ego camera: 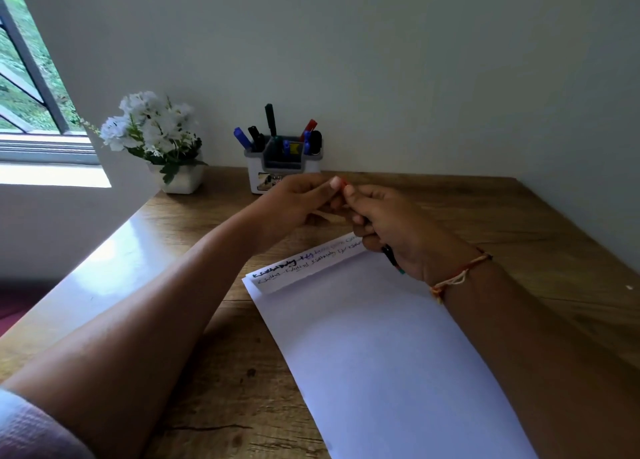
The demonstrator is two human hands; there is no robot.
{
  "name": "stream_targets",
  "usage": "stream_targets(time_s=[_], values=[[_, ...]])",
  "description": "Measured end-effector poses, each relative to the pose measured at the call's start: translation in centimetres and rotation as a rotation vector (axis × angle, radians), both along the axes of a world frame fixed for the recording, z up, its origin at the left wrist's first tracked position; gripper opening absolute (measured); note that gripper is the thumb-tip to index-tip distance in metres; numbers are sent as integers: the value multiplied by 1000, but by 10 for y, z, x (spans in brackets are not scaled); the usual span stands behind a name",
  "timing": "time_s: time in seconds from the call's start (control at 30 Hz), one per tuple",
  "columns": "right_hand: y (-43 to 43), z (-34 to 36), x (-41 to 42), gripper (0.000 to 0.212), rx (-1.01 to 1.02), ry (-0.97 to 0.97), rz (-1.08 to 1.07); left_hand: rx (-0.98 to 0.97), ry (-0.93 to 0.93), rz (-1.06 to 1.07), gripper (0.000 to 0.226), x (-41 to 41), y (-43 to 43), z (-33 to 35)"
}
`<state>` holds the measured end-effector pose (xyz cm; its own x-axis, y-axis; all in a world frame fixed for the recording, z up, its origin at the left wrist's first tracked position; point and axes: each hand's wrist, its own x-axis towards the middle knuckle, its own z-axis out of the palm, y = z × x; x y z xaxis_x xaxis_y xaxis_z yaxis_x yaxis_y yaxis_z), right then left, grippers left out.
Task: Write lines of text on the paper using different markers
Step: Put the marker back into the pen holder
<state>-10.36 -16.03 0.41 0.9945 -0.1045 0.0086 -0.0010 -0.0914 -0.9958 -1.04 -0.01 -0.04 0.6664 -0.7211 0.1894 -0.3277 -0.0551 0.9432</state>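
The left hand (298, 198) pinches the red cap (343, 182) of a marker (391, 259), and the right hand (391, 226) grips its barrel, above the paper's (381, 337) far edge. I judge this a capping or uncapping step, but cannot tell which. If uncapping, the tip must next drop toward 6 o'clock, beneath the written lines (304, 264).

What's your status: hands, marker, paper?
Left hand pinches the marker at its red end; right hand grips its barrel. Paper: two lines written at top. Nothing in the way.
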Motion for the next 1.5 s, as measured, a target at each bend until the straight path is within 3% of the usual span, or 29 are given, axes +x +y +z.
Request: stream_targets(time_s=[0.37,0.57,0.67,0.83,0.9,1.0,1.17,1.33,1.5], values=[[3,3,-3,30,72,43,60,-228,192,4,29,-7,-3,7],[7,0,-3,14,107,61,22,-455,367,179,26,17,9,10],[9,1,-4,20,165,24,24,-206,274,205,24,30,23,13],[11,4,-5,23,456,21,110,341,84,-5,17,26,38,16],[13,4,-5,16,431,6,105,589,-55,-139,10,21,45,20],[18,0,-6,20,346,-11,126,885,-130,-286,28,14,51,24],[34,-8,-13,22,126,-70,213,981,-218,-299,35,14,47,23],[58,-19,-20,18,-217,-92,238,924,-183,-367,30,9,52,27],[66,-24,-22,7,-304,-70,229,942,-129,-365,47,7,53,28]])
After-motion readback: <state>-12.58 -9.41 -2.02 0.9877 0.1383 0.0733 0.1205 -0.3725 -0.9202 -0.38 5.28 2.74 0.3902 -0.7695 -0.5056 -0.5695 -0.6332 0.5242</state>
